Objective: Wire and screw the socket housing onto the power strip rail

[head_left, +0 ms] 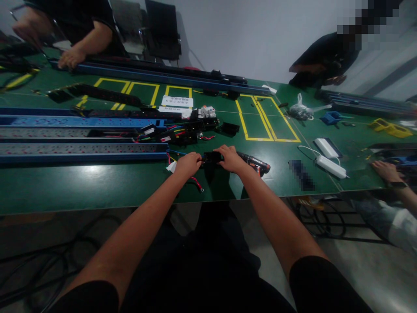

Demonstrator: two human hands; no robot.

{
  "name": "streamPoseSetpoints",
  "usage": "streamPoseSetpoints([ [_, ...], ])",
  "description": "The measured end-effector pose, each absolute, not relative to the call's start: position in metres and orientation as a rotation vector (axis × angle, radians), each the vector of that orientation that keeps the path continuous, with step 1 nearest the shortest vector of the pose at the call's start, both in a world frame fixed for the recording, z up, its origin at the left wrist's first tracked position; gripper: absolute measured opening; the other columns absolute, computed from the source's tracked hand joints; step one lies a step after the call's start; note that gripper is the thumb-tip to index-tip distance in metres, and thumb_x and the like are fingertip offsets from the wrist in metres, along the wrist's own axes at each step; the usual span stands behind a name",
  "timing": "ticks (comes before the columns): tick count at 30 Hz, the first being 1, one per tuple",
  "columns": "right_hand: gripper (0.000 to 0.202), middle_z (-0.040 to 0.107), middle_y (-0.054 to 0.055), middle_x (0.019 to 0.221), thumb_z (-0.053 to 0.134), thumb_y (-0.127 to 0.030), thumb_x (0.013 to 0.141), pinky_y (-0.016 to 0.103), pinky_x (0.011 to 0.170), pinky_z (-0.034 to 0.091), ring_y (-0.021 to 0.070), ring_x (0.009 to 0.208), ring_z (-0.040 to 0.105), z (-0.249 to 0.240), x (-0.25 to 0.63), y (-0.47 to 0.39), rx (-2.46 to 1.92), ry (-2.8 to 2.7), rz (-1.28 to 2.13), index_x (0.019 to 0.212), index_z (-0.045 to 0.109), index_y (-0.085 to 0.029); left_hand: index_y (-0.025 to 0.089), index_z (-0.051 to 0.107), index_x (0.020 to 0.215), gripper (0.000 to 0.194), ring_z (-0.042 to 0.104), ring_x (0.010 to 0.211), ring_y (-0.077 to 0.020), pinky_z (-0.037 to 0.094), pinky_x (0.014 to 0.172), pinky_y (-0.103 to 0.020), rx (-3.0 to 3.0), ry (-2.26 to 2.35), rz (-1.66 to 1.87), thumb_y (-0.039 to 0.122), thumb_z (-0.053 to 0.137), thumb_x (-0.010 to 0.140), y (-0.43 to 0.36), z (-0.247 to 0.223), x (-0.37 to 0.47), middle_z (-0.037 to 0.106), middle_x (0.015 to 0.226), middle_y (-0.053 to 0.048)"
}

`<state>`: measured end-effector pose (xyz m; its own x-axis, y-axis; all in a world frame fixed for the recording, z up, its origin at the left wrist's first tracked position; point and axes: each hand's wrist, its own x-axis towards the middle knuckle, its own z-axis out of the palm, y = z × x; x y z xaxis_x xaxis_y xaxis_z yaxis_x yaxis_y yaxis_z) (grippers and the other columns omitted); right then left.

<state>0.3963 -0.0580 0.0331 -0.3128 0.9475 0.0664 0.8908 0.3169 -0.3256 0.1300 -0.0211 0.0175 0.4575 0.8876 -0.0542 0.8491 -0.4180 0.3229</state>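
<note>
My left hand [189,165] is closed in a pinch at the left end of a small black housing [212,157]. On its right end the fingers of my right hand [232,159] are closed. Thin wires run from the left side of the housing toward a long blue power strip rail [143,150] lying on the table. Below my left hand lies a red wire [196,182] with a ring terminal. A black and orange power screwdriver [256,161] rests just beyond my right hand, partly hidden by it.
More rails, loose wiring and black parts [230,128] lie on the green table [97,187]. White adapters [330,166] and a plastic bag [301,111] are to the right. A co-worker's hand [71,57] touches a long rail at the back left; other people stand at right.
</note>
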Motion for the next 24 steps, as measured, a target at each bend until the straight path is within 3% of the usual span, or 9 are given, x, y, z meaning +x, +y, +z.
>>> streamPoseSetpoints([
  [6,0.072,0.068,0.019,0.161,0.087,-0.015,0.096,0.055,0.132,0.041,0.0373,0.15,0.059,0.037,0.396,-0.059,-1.683,-2.343,0.363,0.166,0.068,-0.017,0.022,0.087,0.119,0.025,0.08,0.118,-0.0322,0.058,0.095,-0.039,2.457,1.427,0.134,0.036,0.069,0.111,-0.018,0.026,0.131,0.085,0.128,-0.013],
  [10,0.081,0.062,0.019,0.17,0.09,-0.026,0.096,0.055,0.134,0.042,0.0387,0.155,0.056,0.049,0.41,-0.083,-1.681,-2.208,0.313,0.172,0.062,-0.019,0.024,0.088,0.124,0.03,0.079,0.122,-0.0293,0.057,0.105,-0.037,2.514,1.302,0.209,0.041,0.065,0.115,-0.005,0.042,0.105,0.086,0.132,-0.011],
  [12,0.068,0.065,0.018,0.163,0.083,-0.033,0.103,0.056,0.133,0.042,0.038,0.153,0.057,0.053,0.424,-0.108,-1.734,-2.033,0.203,0.168,0.064,-0.021,0.023,0.088,0.122,0.034,0.079,0.123,-0.03,0.056,0.109,-0.039,2.538,1.374,0.251,0.041,0.06,0.117,0.006,0.052,0.083,0.086,0.132,-0.012],
  [15,0.038,0.069,0.02,0.145,0.073,-0.037,0.106,0.061,0.124,0.046,0.0402,0.137,0.061,0.046,0.448,-0.154,-1.98,-1.601,-0.027,0.14,0.074,-0.02,0.02,0.088,0.116,0.033,0.078,0.123,-0.037,0.053,0.112,-0.048,2.603,1.662,0.15,0.041,0.062,0.113,0.021,0.064,0.055,0.086,0.126,-0.017],
  [17,0.032,0.07,0.022,0.134,0.07,-0.04,0.104,0.063,0.123,0.046,0.041,0.131,0.061,0.033,0.461,-0.181,-2.102,-1.355,-0.095,0.128,0.07,-0.018,0.019,0.088,0.113,0.032,0.077,0.124,-0.0408,0.051,0.114,-0.053,2.635,1.744,0.034,0.044,0.067,0.11,0.027,0.066,0.046,0.086,0.123,-0.02],
  [20,0.047,0.071,0.021,0.129,0.08,-0.055,0.095,0.058,0.118,0.052,0.0395,0.126,0.065,0.012,0.473,-0.202,-2.194,-1.123,0.07,0.122,0.063,-0.021,0.017,0.088,0.11,0.036,0.073,0.132,-0.0455,0.047,0.117,-0.056,2.687,1.749,-0.083,0.048,0.071,0.108,0.027,0.06,0.049,0.086,0.124,-0.024],
  [24,0.072,0.077,0.015,0.12,0.093,-0.066,0.078,0.048,0.1,0.061,0.0348,0.11,0.075,0.005,0.481,-0.199,-2.274,-0.919,0.501,0.125,0.061,-0.023,0.016,0.088,0.11,0.034,0.065,0.142,-0.0482,0.044,0.121,-0.058,2.676,1.817,-0.14,0.043,0.07,0.105,0.022,0.048,0.06,0.086,0.126,-0.027],
])
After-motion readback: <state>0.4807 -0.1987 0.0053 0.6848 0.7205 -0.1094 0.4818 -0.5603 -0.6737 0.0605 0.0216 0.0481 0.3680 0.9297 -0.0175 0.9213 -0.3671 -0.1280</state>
